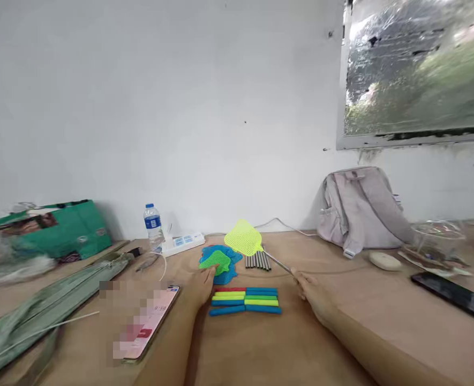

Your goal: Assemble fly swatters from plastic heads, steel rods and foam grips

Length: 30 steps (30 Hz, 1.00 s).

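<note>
Blue, yellow, red and green cylinders are lying on the wooden tabletop; beyond, green mesh is being touched by the left hand, grip unclear; a metal rod bearing yellow diamond-shaped mesh is being grasped by the right hand.

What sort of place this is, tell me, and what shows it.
Probably a makeshift indoor workspace: coloured tubes are laid out in rows on the table, while a backpack and a power strip sit near a plain wall.
</note>
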Each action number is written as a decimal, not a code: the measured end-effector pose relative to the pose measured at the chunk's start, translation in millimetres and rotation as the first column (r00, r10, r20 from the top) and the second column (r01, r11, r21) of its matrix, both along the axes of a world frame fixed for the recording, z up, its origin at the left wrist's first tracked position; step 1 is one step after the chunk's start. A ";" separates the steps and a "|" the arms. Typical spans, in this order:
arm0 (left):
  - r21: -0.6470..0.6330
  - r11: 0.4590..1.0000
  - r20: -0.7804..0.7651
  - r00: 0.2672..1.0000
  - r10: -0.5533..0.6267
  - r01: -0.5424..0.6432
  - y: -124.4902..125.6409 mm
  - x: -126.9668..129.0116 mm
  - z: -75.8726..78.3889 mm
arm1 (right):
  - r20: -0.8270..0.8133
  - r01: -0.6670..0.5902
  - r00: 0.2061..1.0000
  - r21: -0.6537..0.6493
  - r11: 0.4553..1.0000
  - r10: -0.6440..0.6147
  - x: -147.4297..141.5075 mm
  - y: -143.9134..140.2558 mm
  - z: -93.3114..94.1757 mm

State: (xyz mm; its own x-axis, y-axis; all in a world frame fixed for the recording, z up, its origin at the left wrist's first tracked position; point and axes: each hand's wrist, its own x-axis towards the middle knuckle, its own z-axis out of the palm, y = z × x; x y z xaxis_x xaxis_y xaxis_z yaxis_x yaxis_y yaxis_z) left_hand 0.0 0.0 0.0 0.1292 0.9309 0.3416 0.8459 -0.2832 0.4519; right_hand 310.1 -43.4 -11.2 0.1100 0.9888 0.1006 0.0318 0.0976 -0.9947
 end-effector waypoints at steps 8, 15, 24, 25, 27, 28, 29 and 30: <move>-0.043 0.999 0.083 0.996 -0.012 0.016 -3.0 -1.2 1.9 | -0.018 -0.007 1.000 -0.018 1.000 0.007 4.2 1.8 -4.4; -0.026 0.999 0.211 0.977 -0.033 0.039 -2.1 -1.8 -2.1 | -0.086 -0.015 0.996 -0.027 1.000 0.012 2.6 -0.8 0.5; -0.044 0.998 0.270 0.962 -0.035 0.049 -3.0 -1.3 -1.6 | -0.100 -0.016 0.995 -0.035 0.999 0.012 1.1 -2.7 4.9; -0.044 0.998 0.269 0.963 -0.036 0.050 -3.1 -1.7 -0.5 | -0.098 -0.021 0.995 -0.033 0.999 0.018 1.2 -3.1 5.1; -0.018 0.999 0.297 0.954 -0.041 0.049 -5.3 0.3 4.0 | -0.088 -0.031 0.996 -0.030 0.999 0.028 1.2 -3.9 5.5; 0.008 0.999 0.334 0.941 -0.044 0.044 -8.2 3.7 7.4 | -0.079 -0.036 0.996 -0.031 0.999 0.034 1.2 -4.3 5.5; 0.040 0.998 0.388 0.920 -0.054 0.042 -12.5 9.4 11.5 | -0.068 -0.043 0.997 -0.030 0.999 0.040 0.9 -4.6 5.4; 0.078 0.997 0.467 0.882 -0.062 0.028 -18.2 17.7 15.9 | -0.058 -0.051 0.997 -0.030 0.998 0.049 0.4 -5.1 5.2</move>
State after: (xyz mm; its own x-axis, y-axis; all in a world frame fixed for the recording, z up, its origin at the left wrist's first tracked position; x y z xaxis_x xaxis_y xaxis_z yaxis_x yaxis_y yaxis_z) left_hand 17.7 -18.2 15.9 -0.0207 0.9006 0.4342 0.5254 -0.3597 0.7711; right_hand 310.5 -48.4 -6.0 0.0653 0.9958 0.0641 -0.0293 0.0662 -0.9974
